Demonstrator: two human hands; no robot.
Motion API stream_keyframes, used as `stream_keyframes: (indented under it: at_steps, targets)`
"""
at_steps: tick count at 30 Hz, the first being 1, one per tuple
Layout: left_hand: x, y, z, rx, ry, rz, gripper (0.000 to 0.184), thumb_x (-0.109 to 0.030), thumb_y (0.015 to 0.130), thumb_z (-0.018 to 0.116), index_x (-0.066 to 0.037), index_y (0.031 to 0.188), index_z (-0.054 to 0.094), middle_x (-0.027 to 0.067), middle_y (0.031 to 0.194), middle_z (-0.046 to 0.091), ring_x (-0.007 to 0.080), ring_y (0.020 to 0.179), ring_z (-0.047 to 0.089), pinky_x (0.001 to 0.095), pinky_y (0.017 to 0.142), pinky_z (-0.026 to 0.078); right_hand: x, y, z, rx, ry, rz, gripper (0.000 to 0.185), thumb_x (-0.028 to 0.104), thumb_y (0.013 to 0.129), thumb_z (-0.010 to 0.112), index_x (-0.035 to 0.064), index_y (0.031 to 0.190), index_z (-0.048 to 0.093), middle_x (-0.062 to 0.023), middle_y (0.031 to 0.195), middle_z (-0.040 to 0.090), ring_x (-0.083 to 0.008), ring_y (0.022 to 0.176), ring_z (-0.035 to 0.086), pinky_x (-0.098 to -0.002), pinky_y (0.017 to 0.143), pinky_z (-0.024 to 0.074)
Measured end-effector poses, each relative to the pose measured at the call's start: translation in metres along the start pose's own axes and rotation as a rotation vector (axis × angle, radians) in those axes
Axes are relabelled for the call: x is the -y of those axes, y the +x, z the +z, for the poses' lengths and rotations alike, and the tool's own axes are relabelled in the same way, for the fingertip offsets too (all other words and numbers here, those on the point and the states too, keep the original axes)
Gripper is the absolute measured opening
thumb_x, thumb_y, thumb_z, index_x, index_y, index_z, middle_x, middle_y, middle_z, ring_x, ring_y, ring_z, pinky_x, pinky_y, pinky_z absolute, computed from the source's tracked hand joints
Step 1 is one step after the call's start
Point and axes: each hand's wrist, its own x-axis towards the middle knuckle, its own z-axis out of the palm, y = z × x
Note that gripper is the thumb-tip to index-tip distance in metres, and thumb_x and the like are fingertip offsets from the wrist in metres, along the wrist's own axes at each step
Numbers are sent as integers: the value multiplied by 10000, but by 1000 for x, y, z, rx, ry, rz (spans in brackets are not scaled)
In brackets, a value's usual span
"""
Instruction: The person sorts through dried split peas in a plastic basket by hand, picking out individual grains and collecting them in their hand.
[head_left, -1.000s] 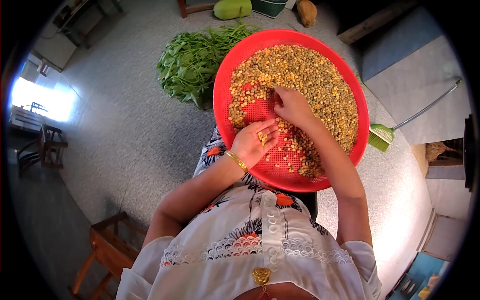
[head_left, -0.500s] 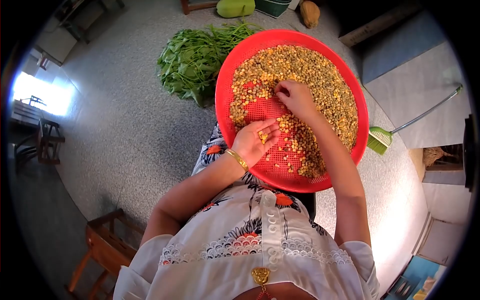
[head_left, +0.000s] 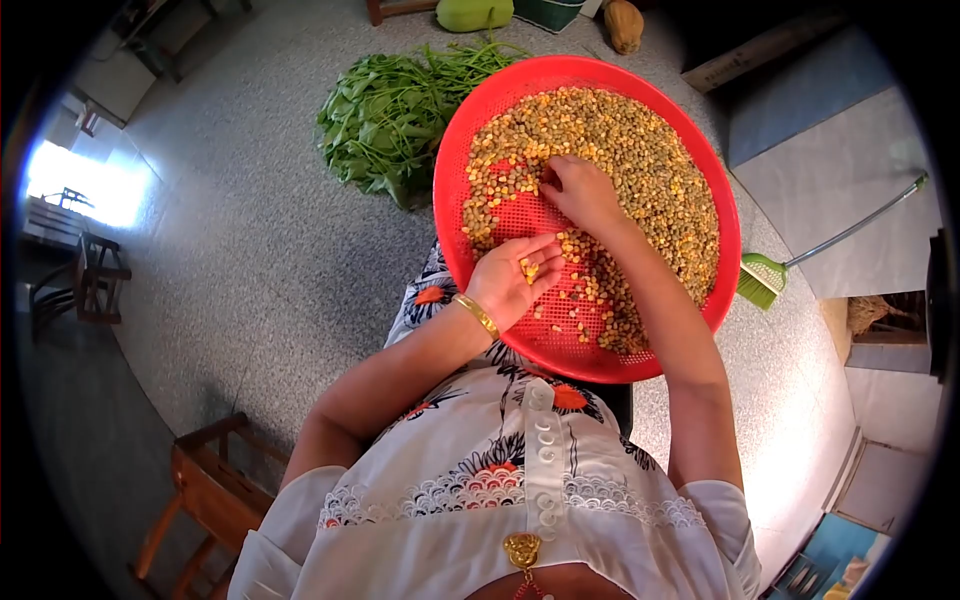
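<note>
A round red plastic sieve tray (head_left: 457, 150) rests over my lap, full of small yellow and brown kernels (head_left: 650, 170); their exact kind is unclear. Palm up above the tray's near left part, my left hand (head_left: 507, 282) is loosely cupped with a few yellow kernels (head_left: 529, 269) on it. My right hand (head_left: 585, 194) reaches down among the kernels at the tray's middle. Its thumb and fingertips are pinched together, and whatever lies between them is hidden. Bare red mesh shows between the two hands, with scattered kernels nearer me.
Leafy green stalks (head_left: 385, 125) lie on the floor left of the tray. Beyond it are a green gourd (head_left: 474, 14) and an orange-brown squash (head_left: 624, 27). A green broom (head_left: 763, 278) lies at the right. A wooden stool (head_left: 215, 490) stands at the lower left.
My right hand has shifted slightly up and to the left over the kernels. My left hand stays nearly in place, still holding yellow kernels.
</note>
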Motion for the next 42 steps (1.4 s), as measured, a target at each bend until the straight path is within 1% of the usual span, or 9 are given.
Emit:
stream_keyframes:
  at_steps: [13,15,16,18,19,21,25,26,42]
  targets:
    - [-1,1,-2,-8,-9,-5,322,-168,887,390,29,1119,491,98,993,533,212,926,512,334,879,420,10,-5,-12,-13,-37,-51,156,85,686,606,18,808,536,-130,792,577,-278,740,583,-361,638,471]
    - [0,2,-2,-13,-6,4,322,-170,888,386,29,1118,492,98,997,534,213,930,513,333,880,419,11,-15,-27,200,434,51,137,71,699,591,20,823,563,-99,736,586,-197,678,578,-300,622,460]
    - [1,2,-2,-19,0,8,323,-172,890,383,28,1118,493,98,1001,536,214,934,513,333,880,418,11,-19,-31,202,432,52,137,71,699,591,20,823,563,-99,736,586,-197,678,578,-300,622,460]
    - [1,3,-2,-28,8,12,324,-172,890,380,29,1117,493,100,1008,536,215,940,513,331,881,418,10,-26,-37,559,907,-94,123,65,710,586,23,826,588,-60,684,583,-121,651,547,-259,615,440]
    - [1,3,-1,-37,18,19,325,-172,890,376,30,1117,494,102,1016,537,216,946,512,329,881,417,10,-25,-37,558,906,-91,123,65,710,586,23,826,588,-60,684,583,-121,651,547,-259,615,440]
    - [0,1,0,-31,0,4,324,-168,890,376,31,1117,493,104,1026,535,216,951,512,329,881,418,11,-18,-35,373,822,-49,127,75,718,594,13,830,594,-33,681,580,-87,649,527,-245,609,433]
    - [-1,3,-3,-2,-29,-9,323,-160,886,377,35,1117,491,108,1047,529,216,953,512,328,882,419,7,4,-12,-44,311,-31,116,109,725,587,33,811,597,-105,757,605,-236,679,580,-339,628,458]
    - [-2,2,-3,-4,-27,-4,323,-160,886,377,35,1117,491,108,1047,529,216,953,512,328,882,419,7,8,-8,-25,271,0,117,128,726,583,44,806,594,-124,804,597,-299,736,574,-391,649,456]
    - [5,13,-12,16,-6,17,248,-161,871,456,6,1037,535,84,928,564,195,869,555,310,789,477,2,25,18,-117,-38,-176,139,126,731,570,27,825,545,-170,797,565,-351,754,561,-424,635,455]
